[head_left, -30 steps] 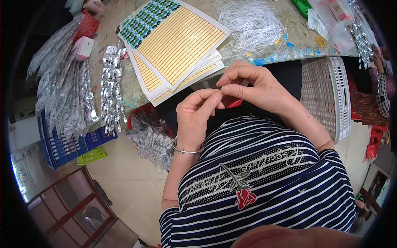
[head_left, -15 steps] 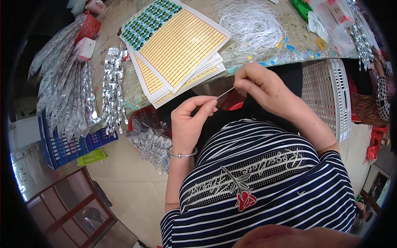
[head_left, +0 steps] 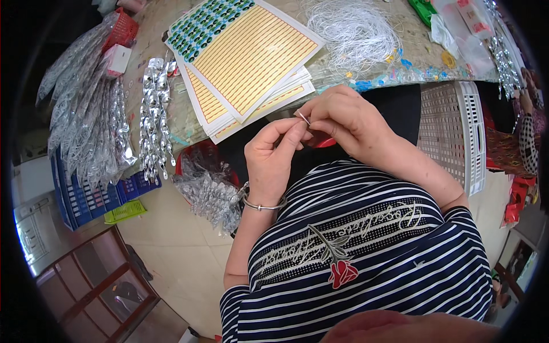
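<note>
My left hand (head_left: 271,153), with a silver bangle at the wrist, and my right hand (head_left: 350,123) meet just off the table's front edge, in front of my body. Thumb and fingers are pinched on both. A short stretch of thin whitish cord (head_left: 305,118) shows between the fingertips; the rest of it is hidden by the fingers. A loose tangle of white cord (head_left: 357,37) lies on the table beyond my right hand. Nearest past my left hand are printed sheets (head_left: 251,57), yellow with red lines and rows of green and blue oval stickers.
Silver strips (head_left: 155,117) and many clear-wrapped ones (head_left: 94,114) hang over the table's left edge, near a red basket (head_left: 121,30). Below sits a bag of silvery pieces (head_left: 209,191). A white plastic crate (head_left: 470,137) stands at my right. Another person's arm shows far right.
My hands have come together; the cord, stretched between them before, now shows only as a short bit. The right hand has moved left, the left hand slightly right and up.
</note>
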Available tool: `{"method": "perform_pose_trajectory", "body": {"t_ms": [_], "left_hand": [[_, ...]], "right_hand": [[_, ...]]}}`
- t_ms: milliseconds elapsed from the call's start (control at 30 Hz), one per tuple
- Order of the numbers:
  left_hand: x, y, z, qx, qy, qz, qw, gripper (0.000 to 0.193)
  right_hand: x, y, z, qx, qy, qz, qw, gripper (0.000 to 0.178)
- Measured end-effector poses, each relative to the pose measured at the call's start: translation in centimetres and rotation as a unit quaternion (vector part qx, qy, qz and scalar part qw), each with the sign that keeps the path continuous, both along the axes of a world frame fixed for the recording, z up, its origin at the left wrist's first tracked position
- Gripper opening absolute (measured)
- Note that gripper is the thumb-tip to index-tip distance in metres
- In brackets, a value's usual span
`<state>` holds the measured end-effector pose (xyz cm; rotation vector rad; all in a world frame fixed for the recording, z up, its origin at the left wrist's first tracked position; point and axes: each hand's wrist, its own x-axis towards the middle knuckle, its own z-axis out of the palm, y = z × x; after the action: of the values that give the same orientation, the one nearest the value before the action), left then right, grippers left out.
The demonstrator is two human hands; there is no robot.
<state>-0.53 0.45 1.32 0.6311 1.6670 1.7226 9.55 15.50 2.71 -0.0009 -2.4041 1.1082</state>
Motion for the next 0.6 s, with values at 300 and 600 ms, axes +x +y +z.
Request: {"method": "perform_pose_trajectory", "body": {"t_ms": [300,600], "left_hand": [[-0.3,-0.3,-1.0,0.035,-0.114,-0.008,0.993,0.014],[0.0,-0.2,-0.5,0.043,-0.046,0.0,0.998,0.011]], "right_hand": [[-0.3,-1.2,-1.2,0.057,0.037,0.006,0.998,0.02],[0.0,-0.4,-0.6,-0.031,-0.004,-0.017,0.999,0.006]]}}
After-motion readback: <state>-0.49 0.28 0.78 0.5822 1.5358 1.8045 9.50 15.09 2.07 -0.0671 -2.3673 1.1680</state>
